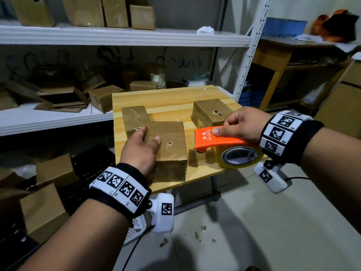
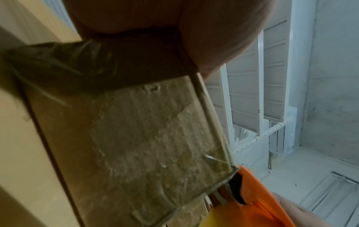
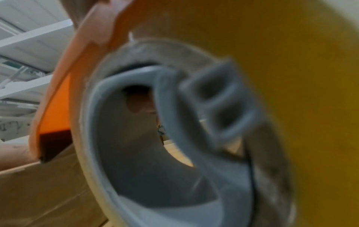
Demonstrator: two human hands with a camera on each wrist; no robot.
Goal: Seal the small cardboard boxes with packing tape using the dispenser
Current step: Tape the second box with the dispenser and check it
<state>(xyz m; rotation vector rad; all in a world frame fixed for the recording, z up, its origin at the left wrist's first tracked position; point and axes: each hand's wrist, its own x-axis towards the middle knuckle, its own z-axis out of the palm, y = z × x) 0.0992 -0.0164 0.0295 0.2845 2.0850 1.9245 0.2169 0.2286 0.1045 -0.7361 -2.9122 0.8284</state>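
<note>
Three small brown cardboard boxes stand on a small wooden table [image 1: 168, 96]. My left hand [image 1: 150, 134] holds the near box [image 1: 172, 149] at its upper left edge, thumb on the taped top, the other fingers hidden down its side. In the left wrist view the near box [image 2: 145, 138] fills the frame under my palm. My right hand [image 1: 222, 127] grips the orange tape dispenser [image 1: 211, 139] from above. Its blade end points at the near box's right side, a short gap away. The yellowish tape roll [image 1: 238, 156] hangs past the table's right edge and blocks the right wrist view [image 3: 272, 46].
A second box [image 1: 134, 117] touches the near box at the back left, and a third [image 1: 211, 112] stands at the back right. A white shelf rack [image 1: 117, 36] with more cartons runs behind and to the left. Open cartons [image 1: 48, 192] and a black crate [image 1: 93, 163] crowd the floor on the left.
</note>
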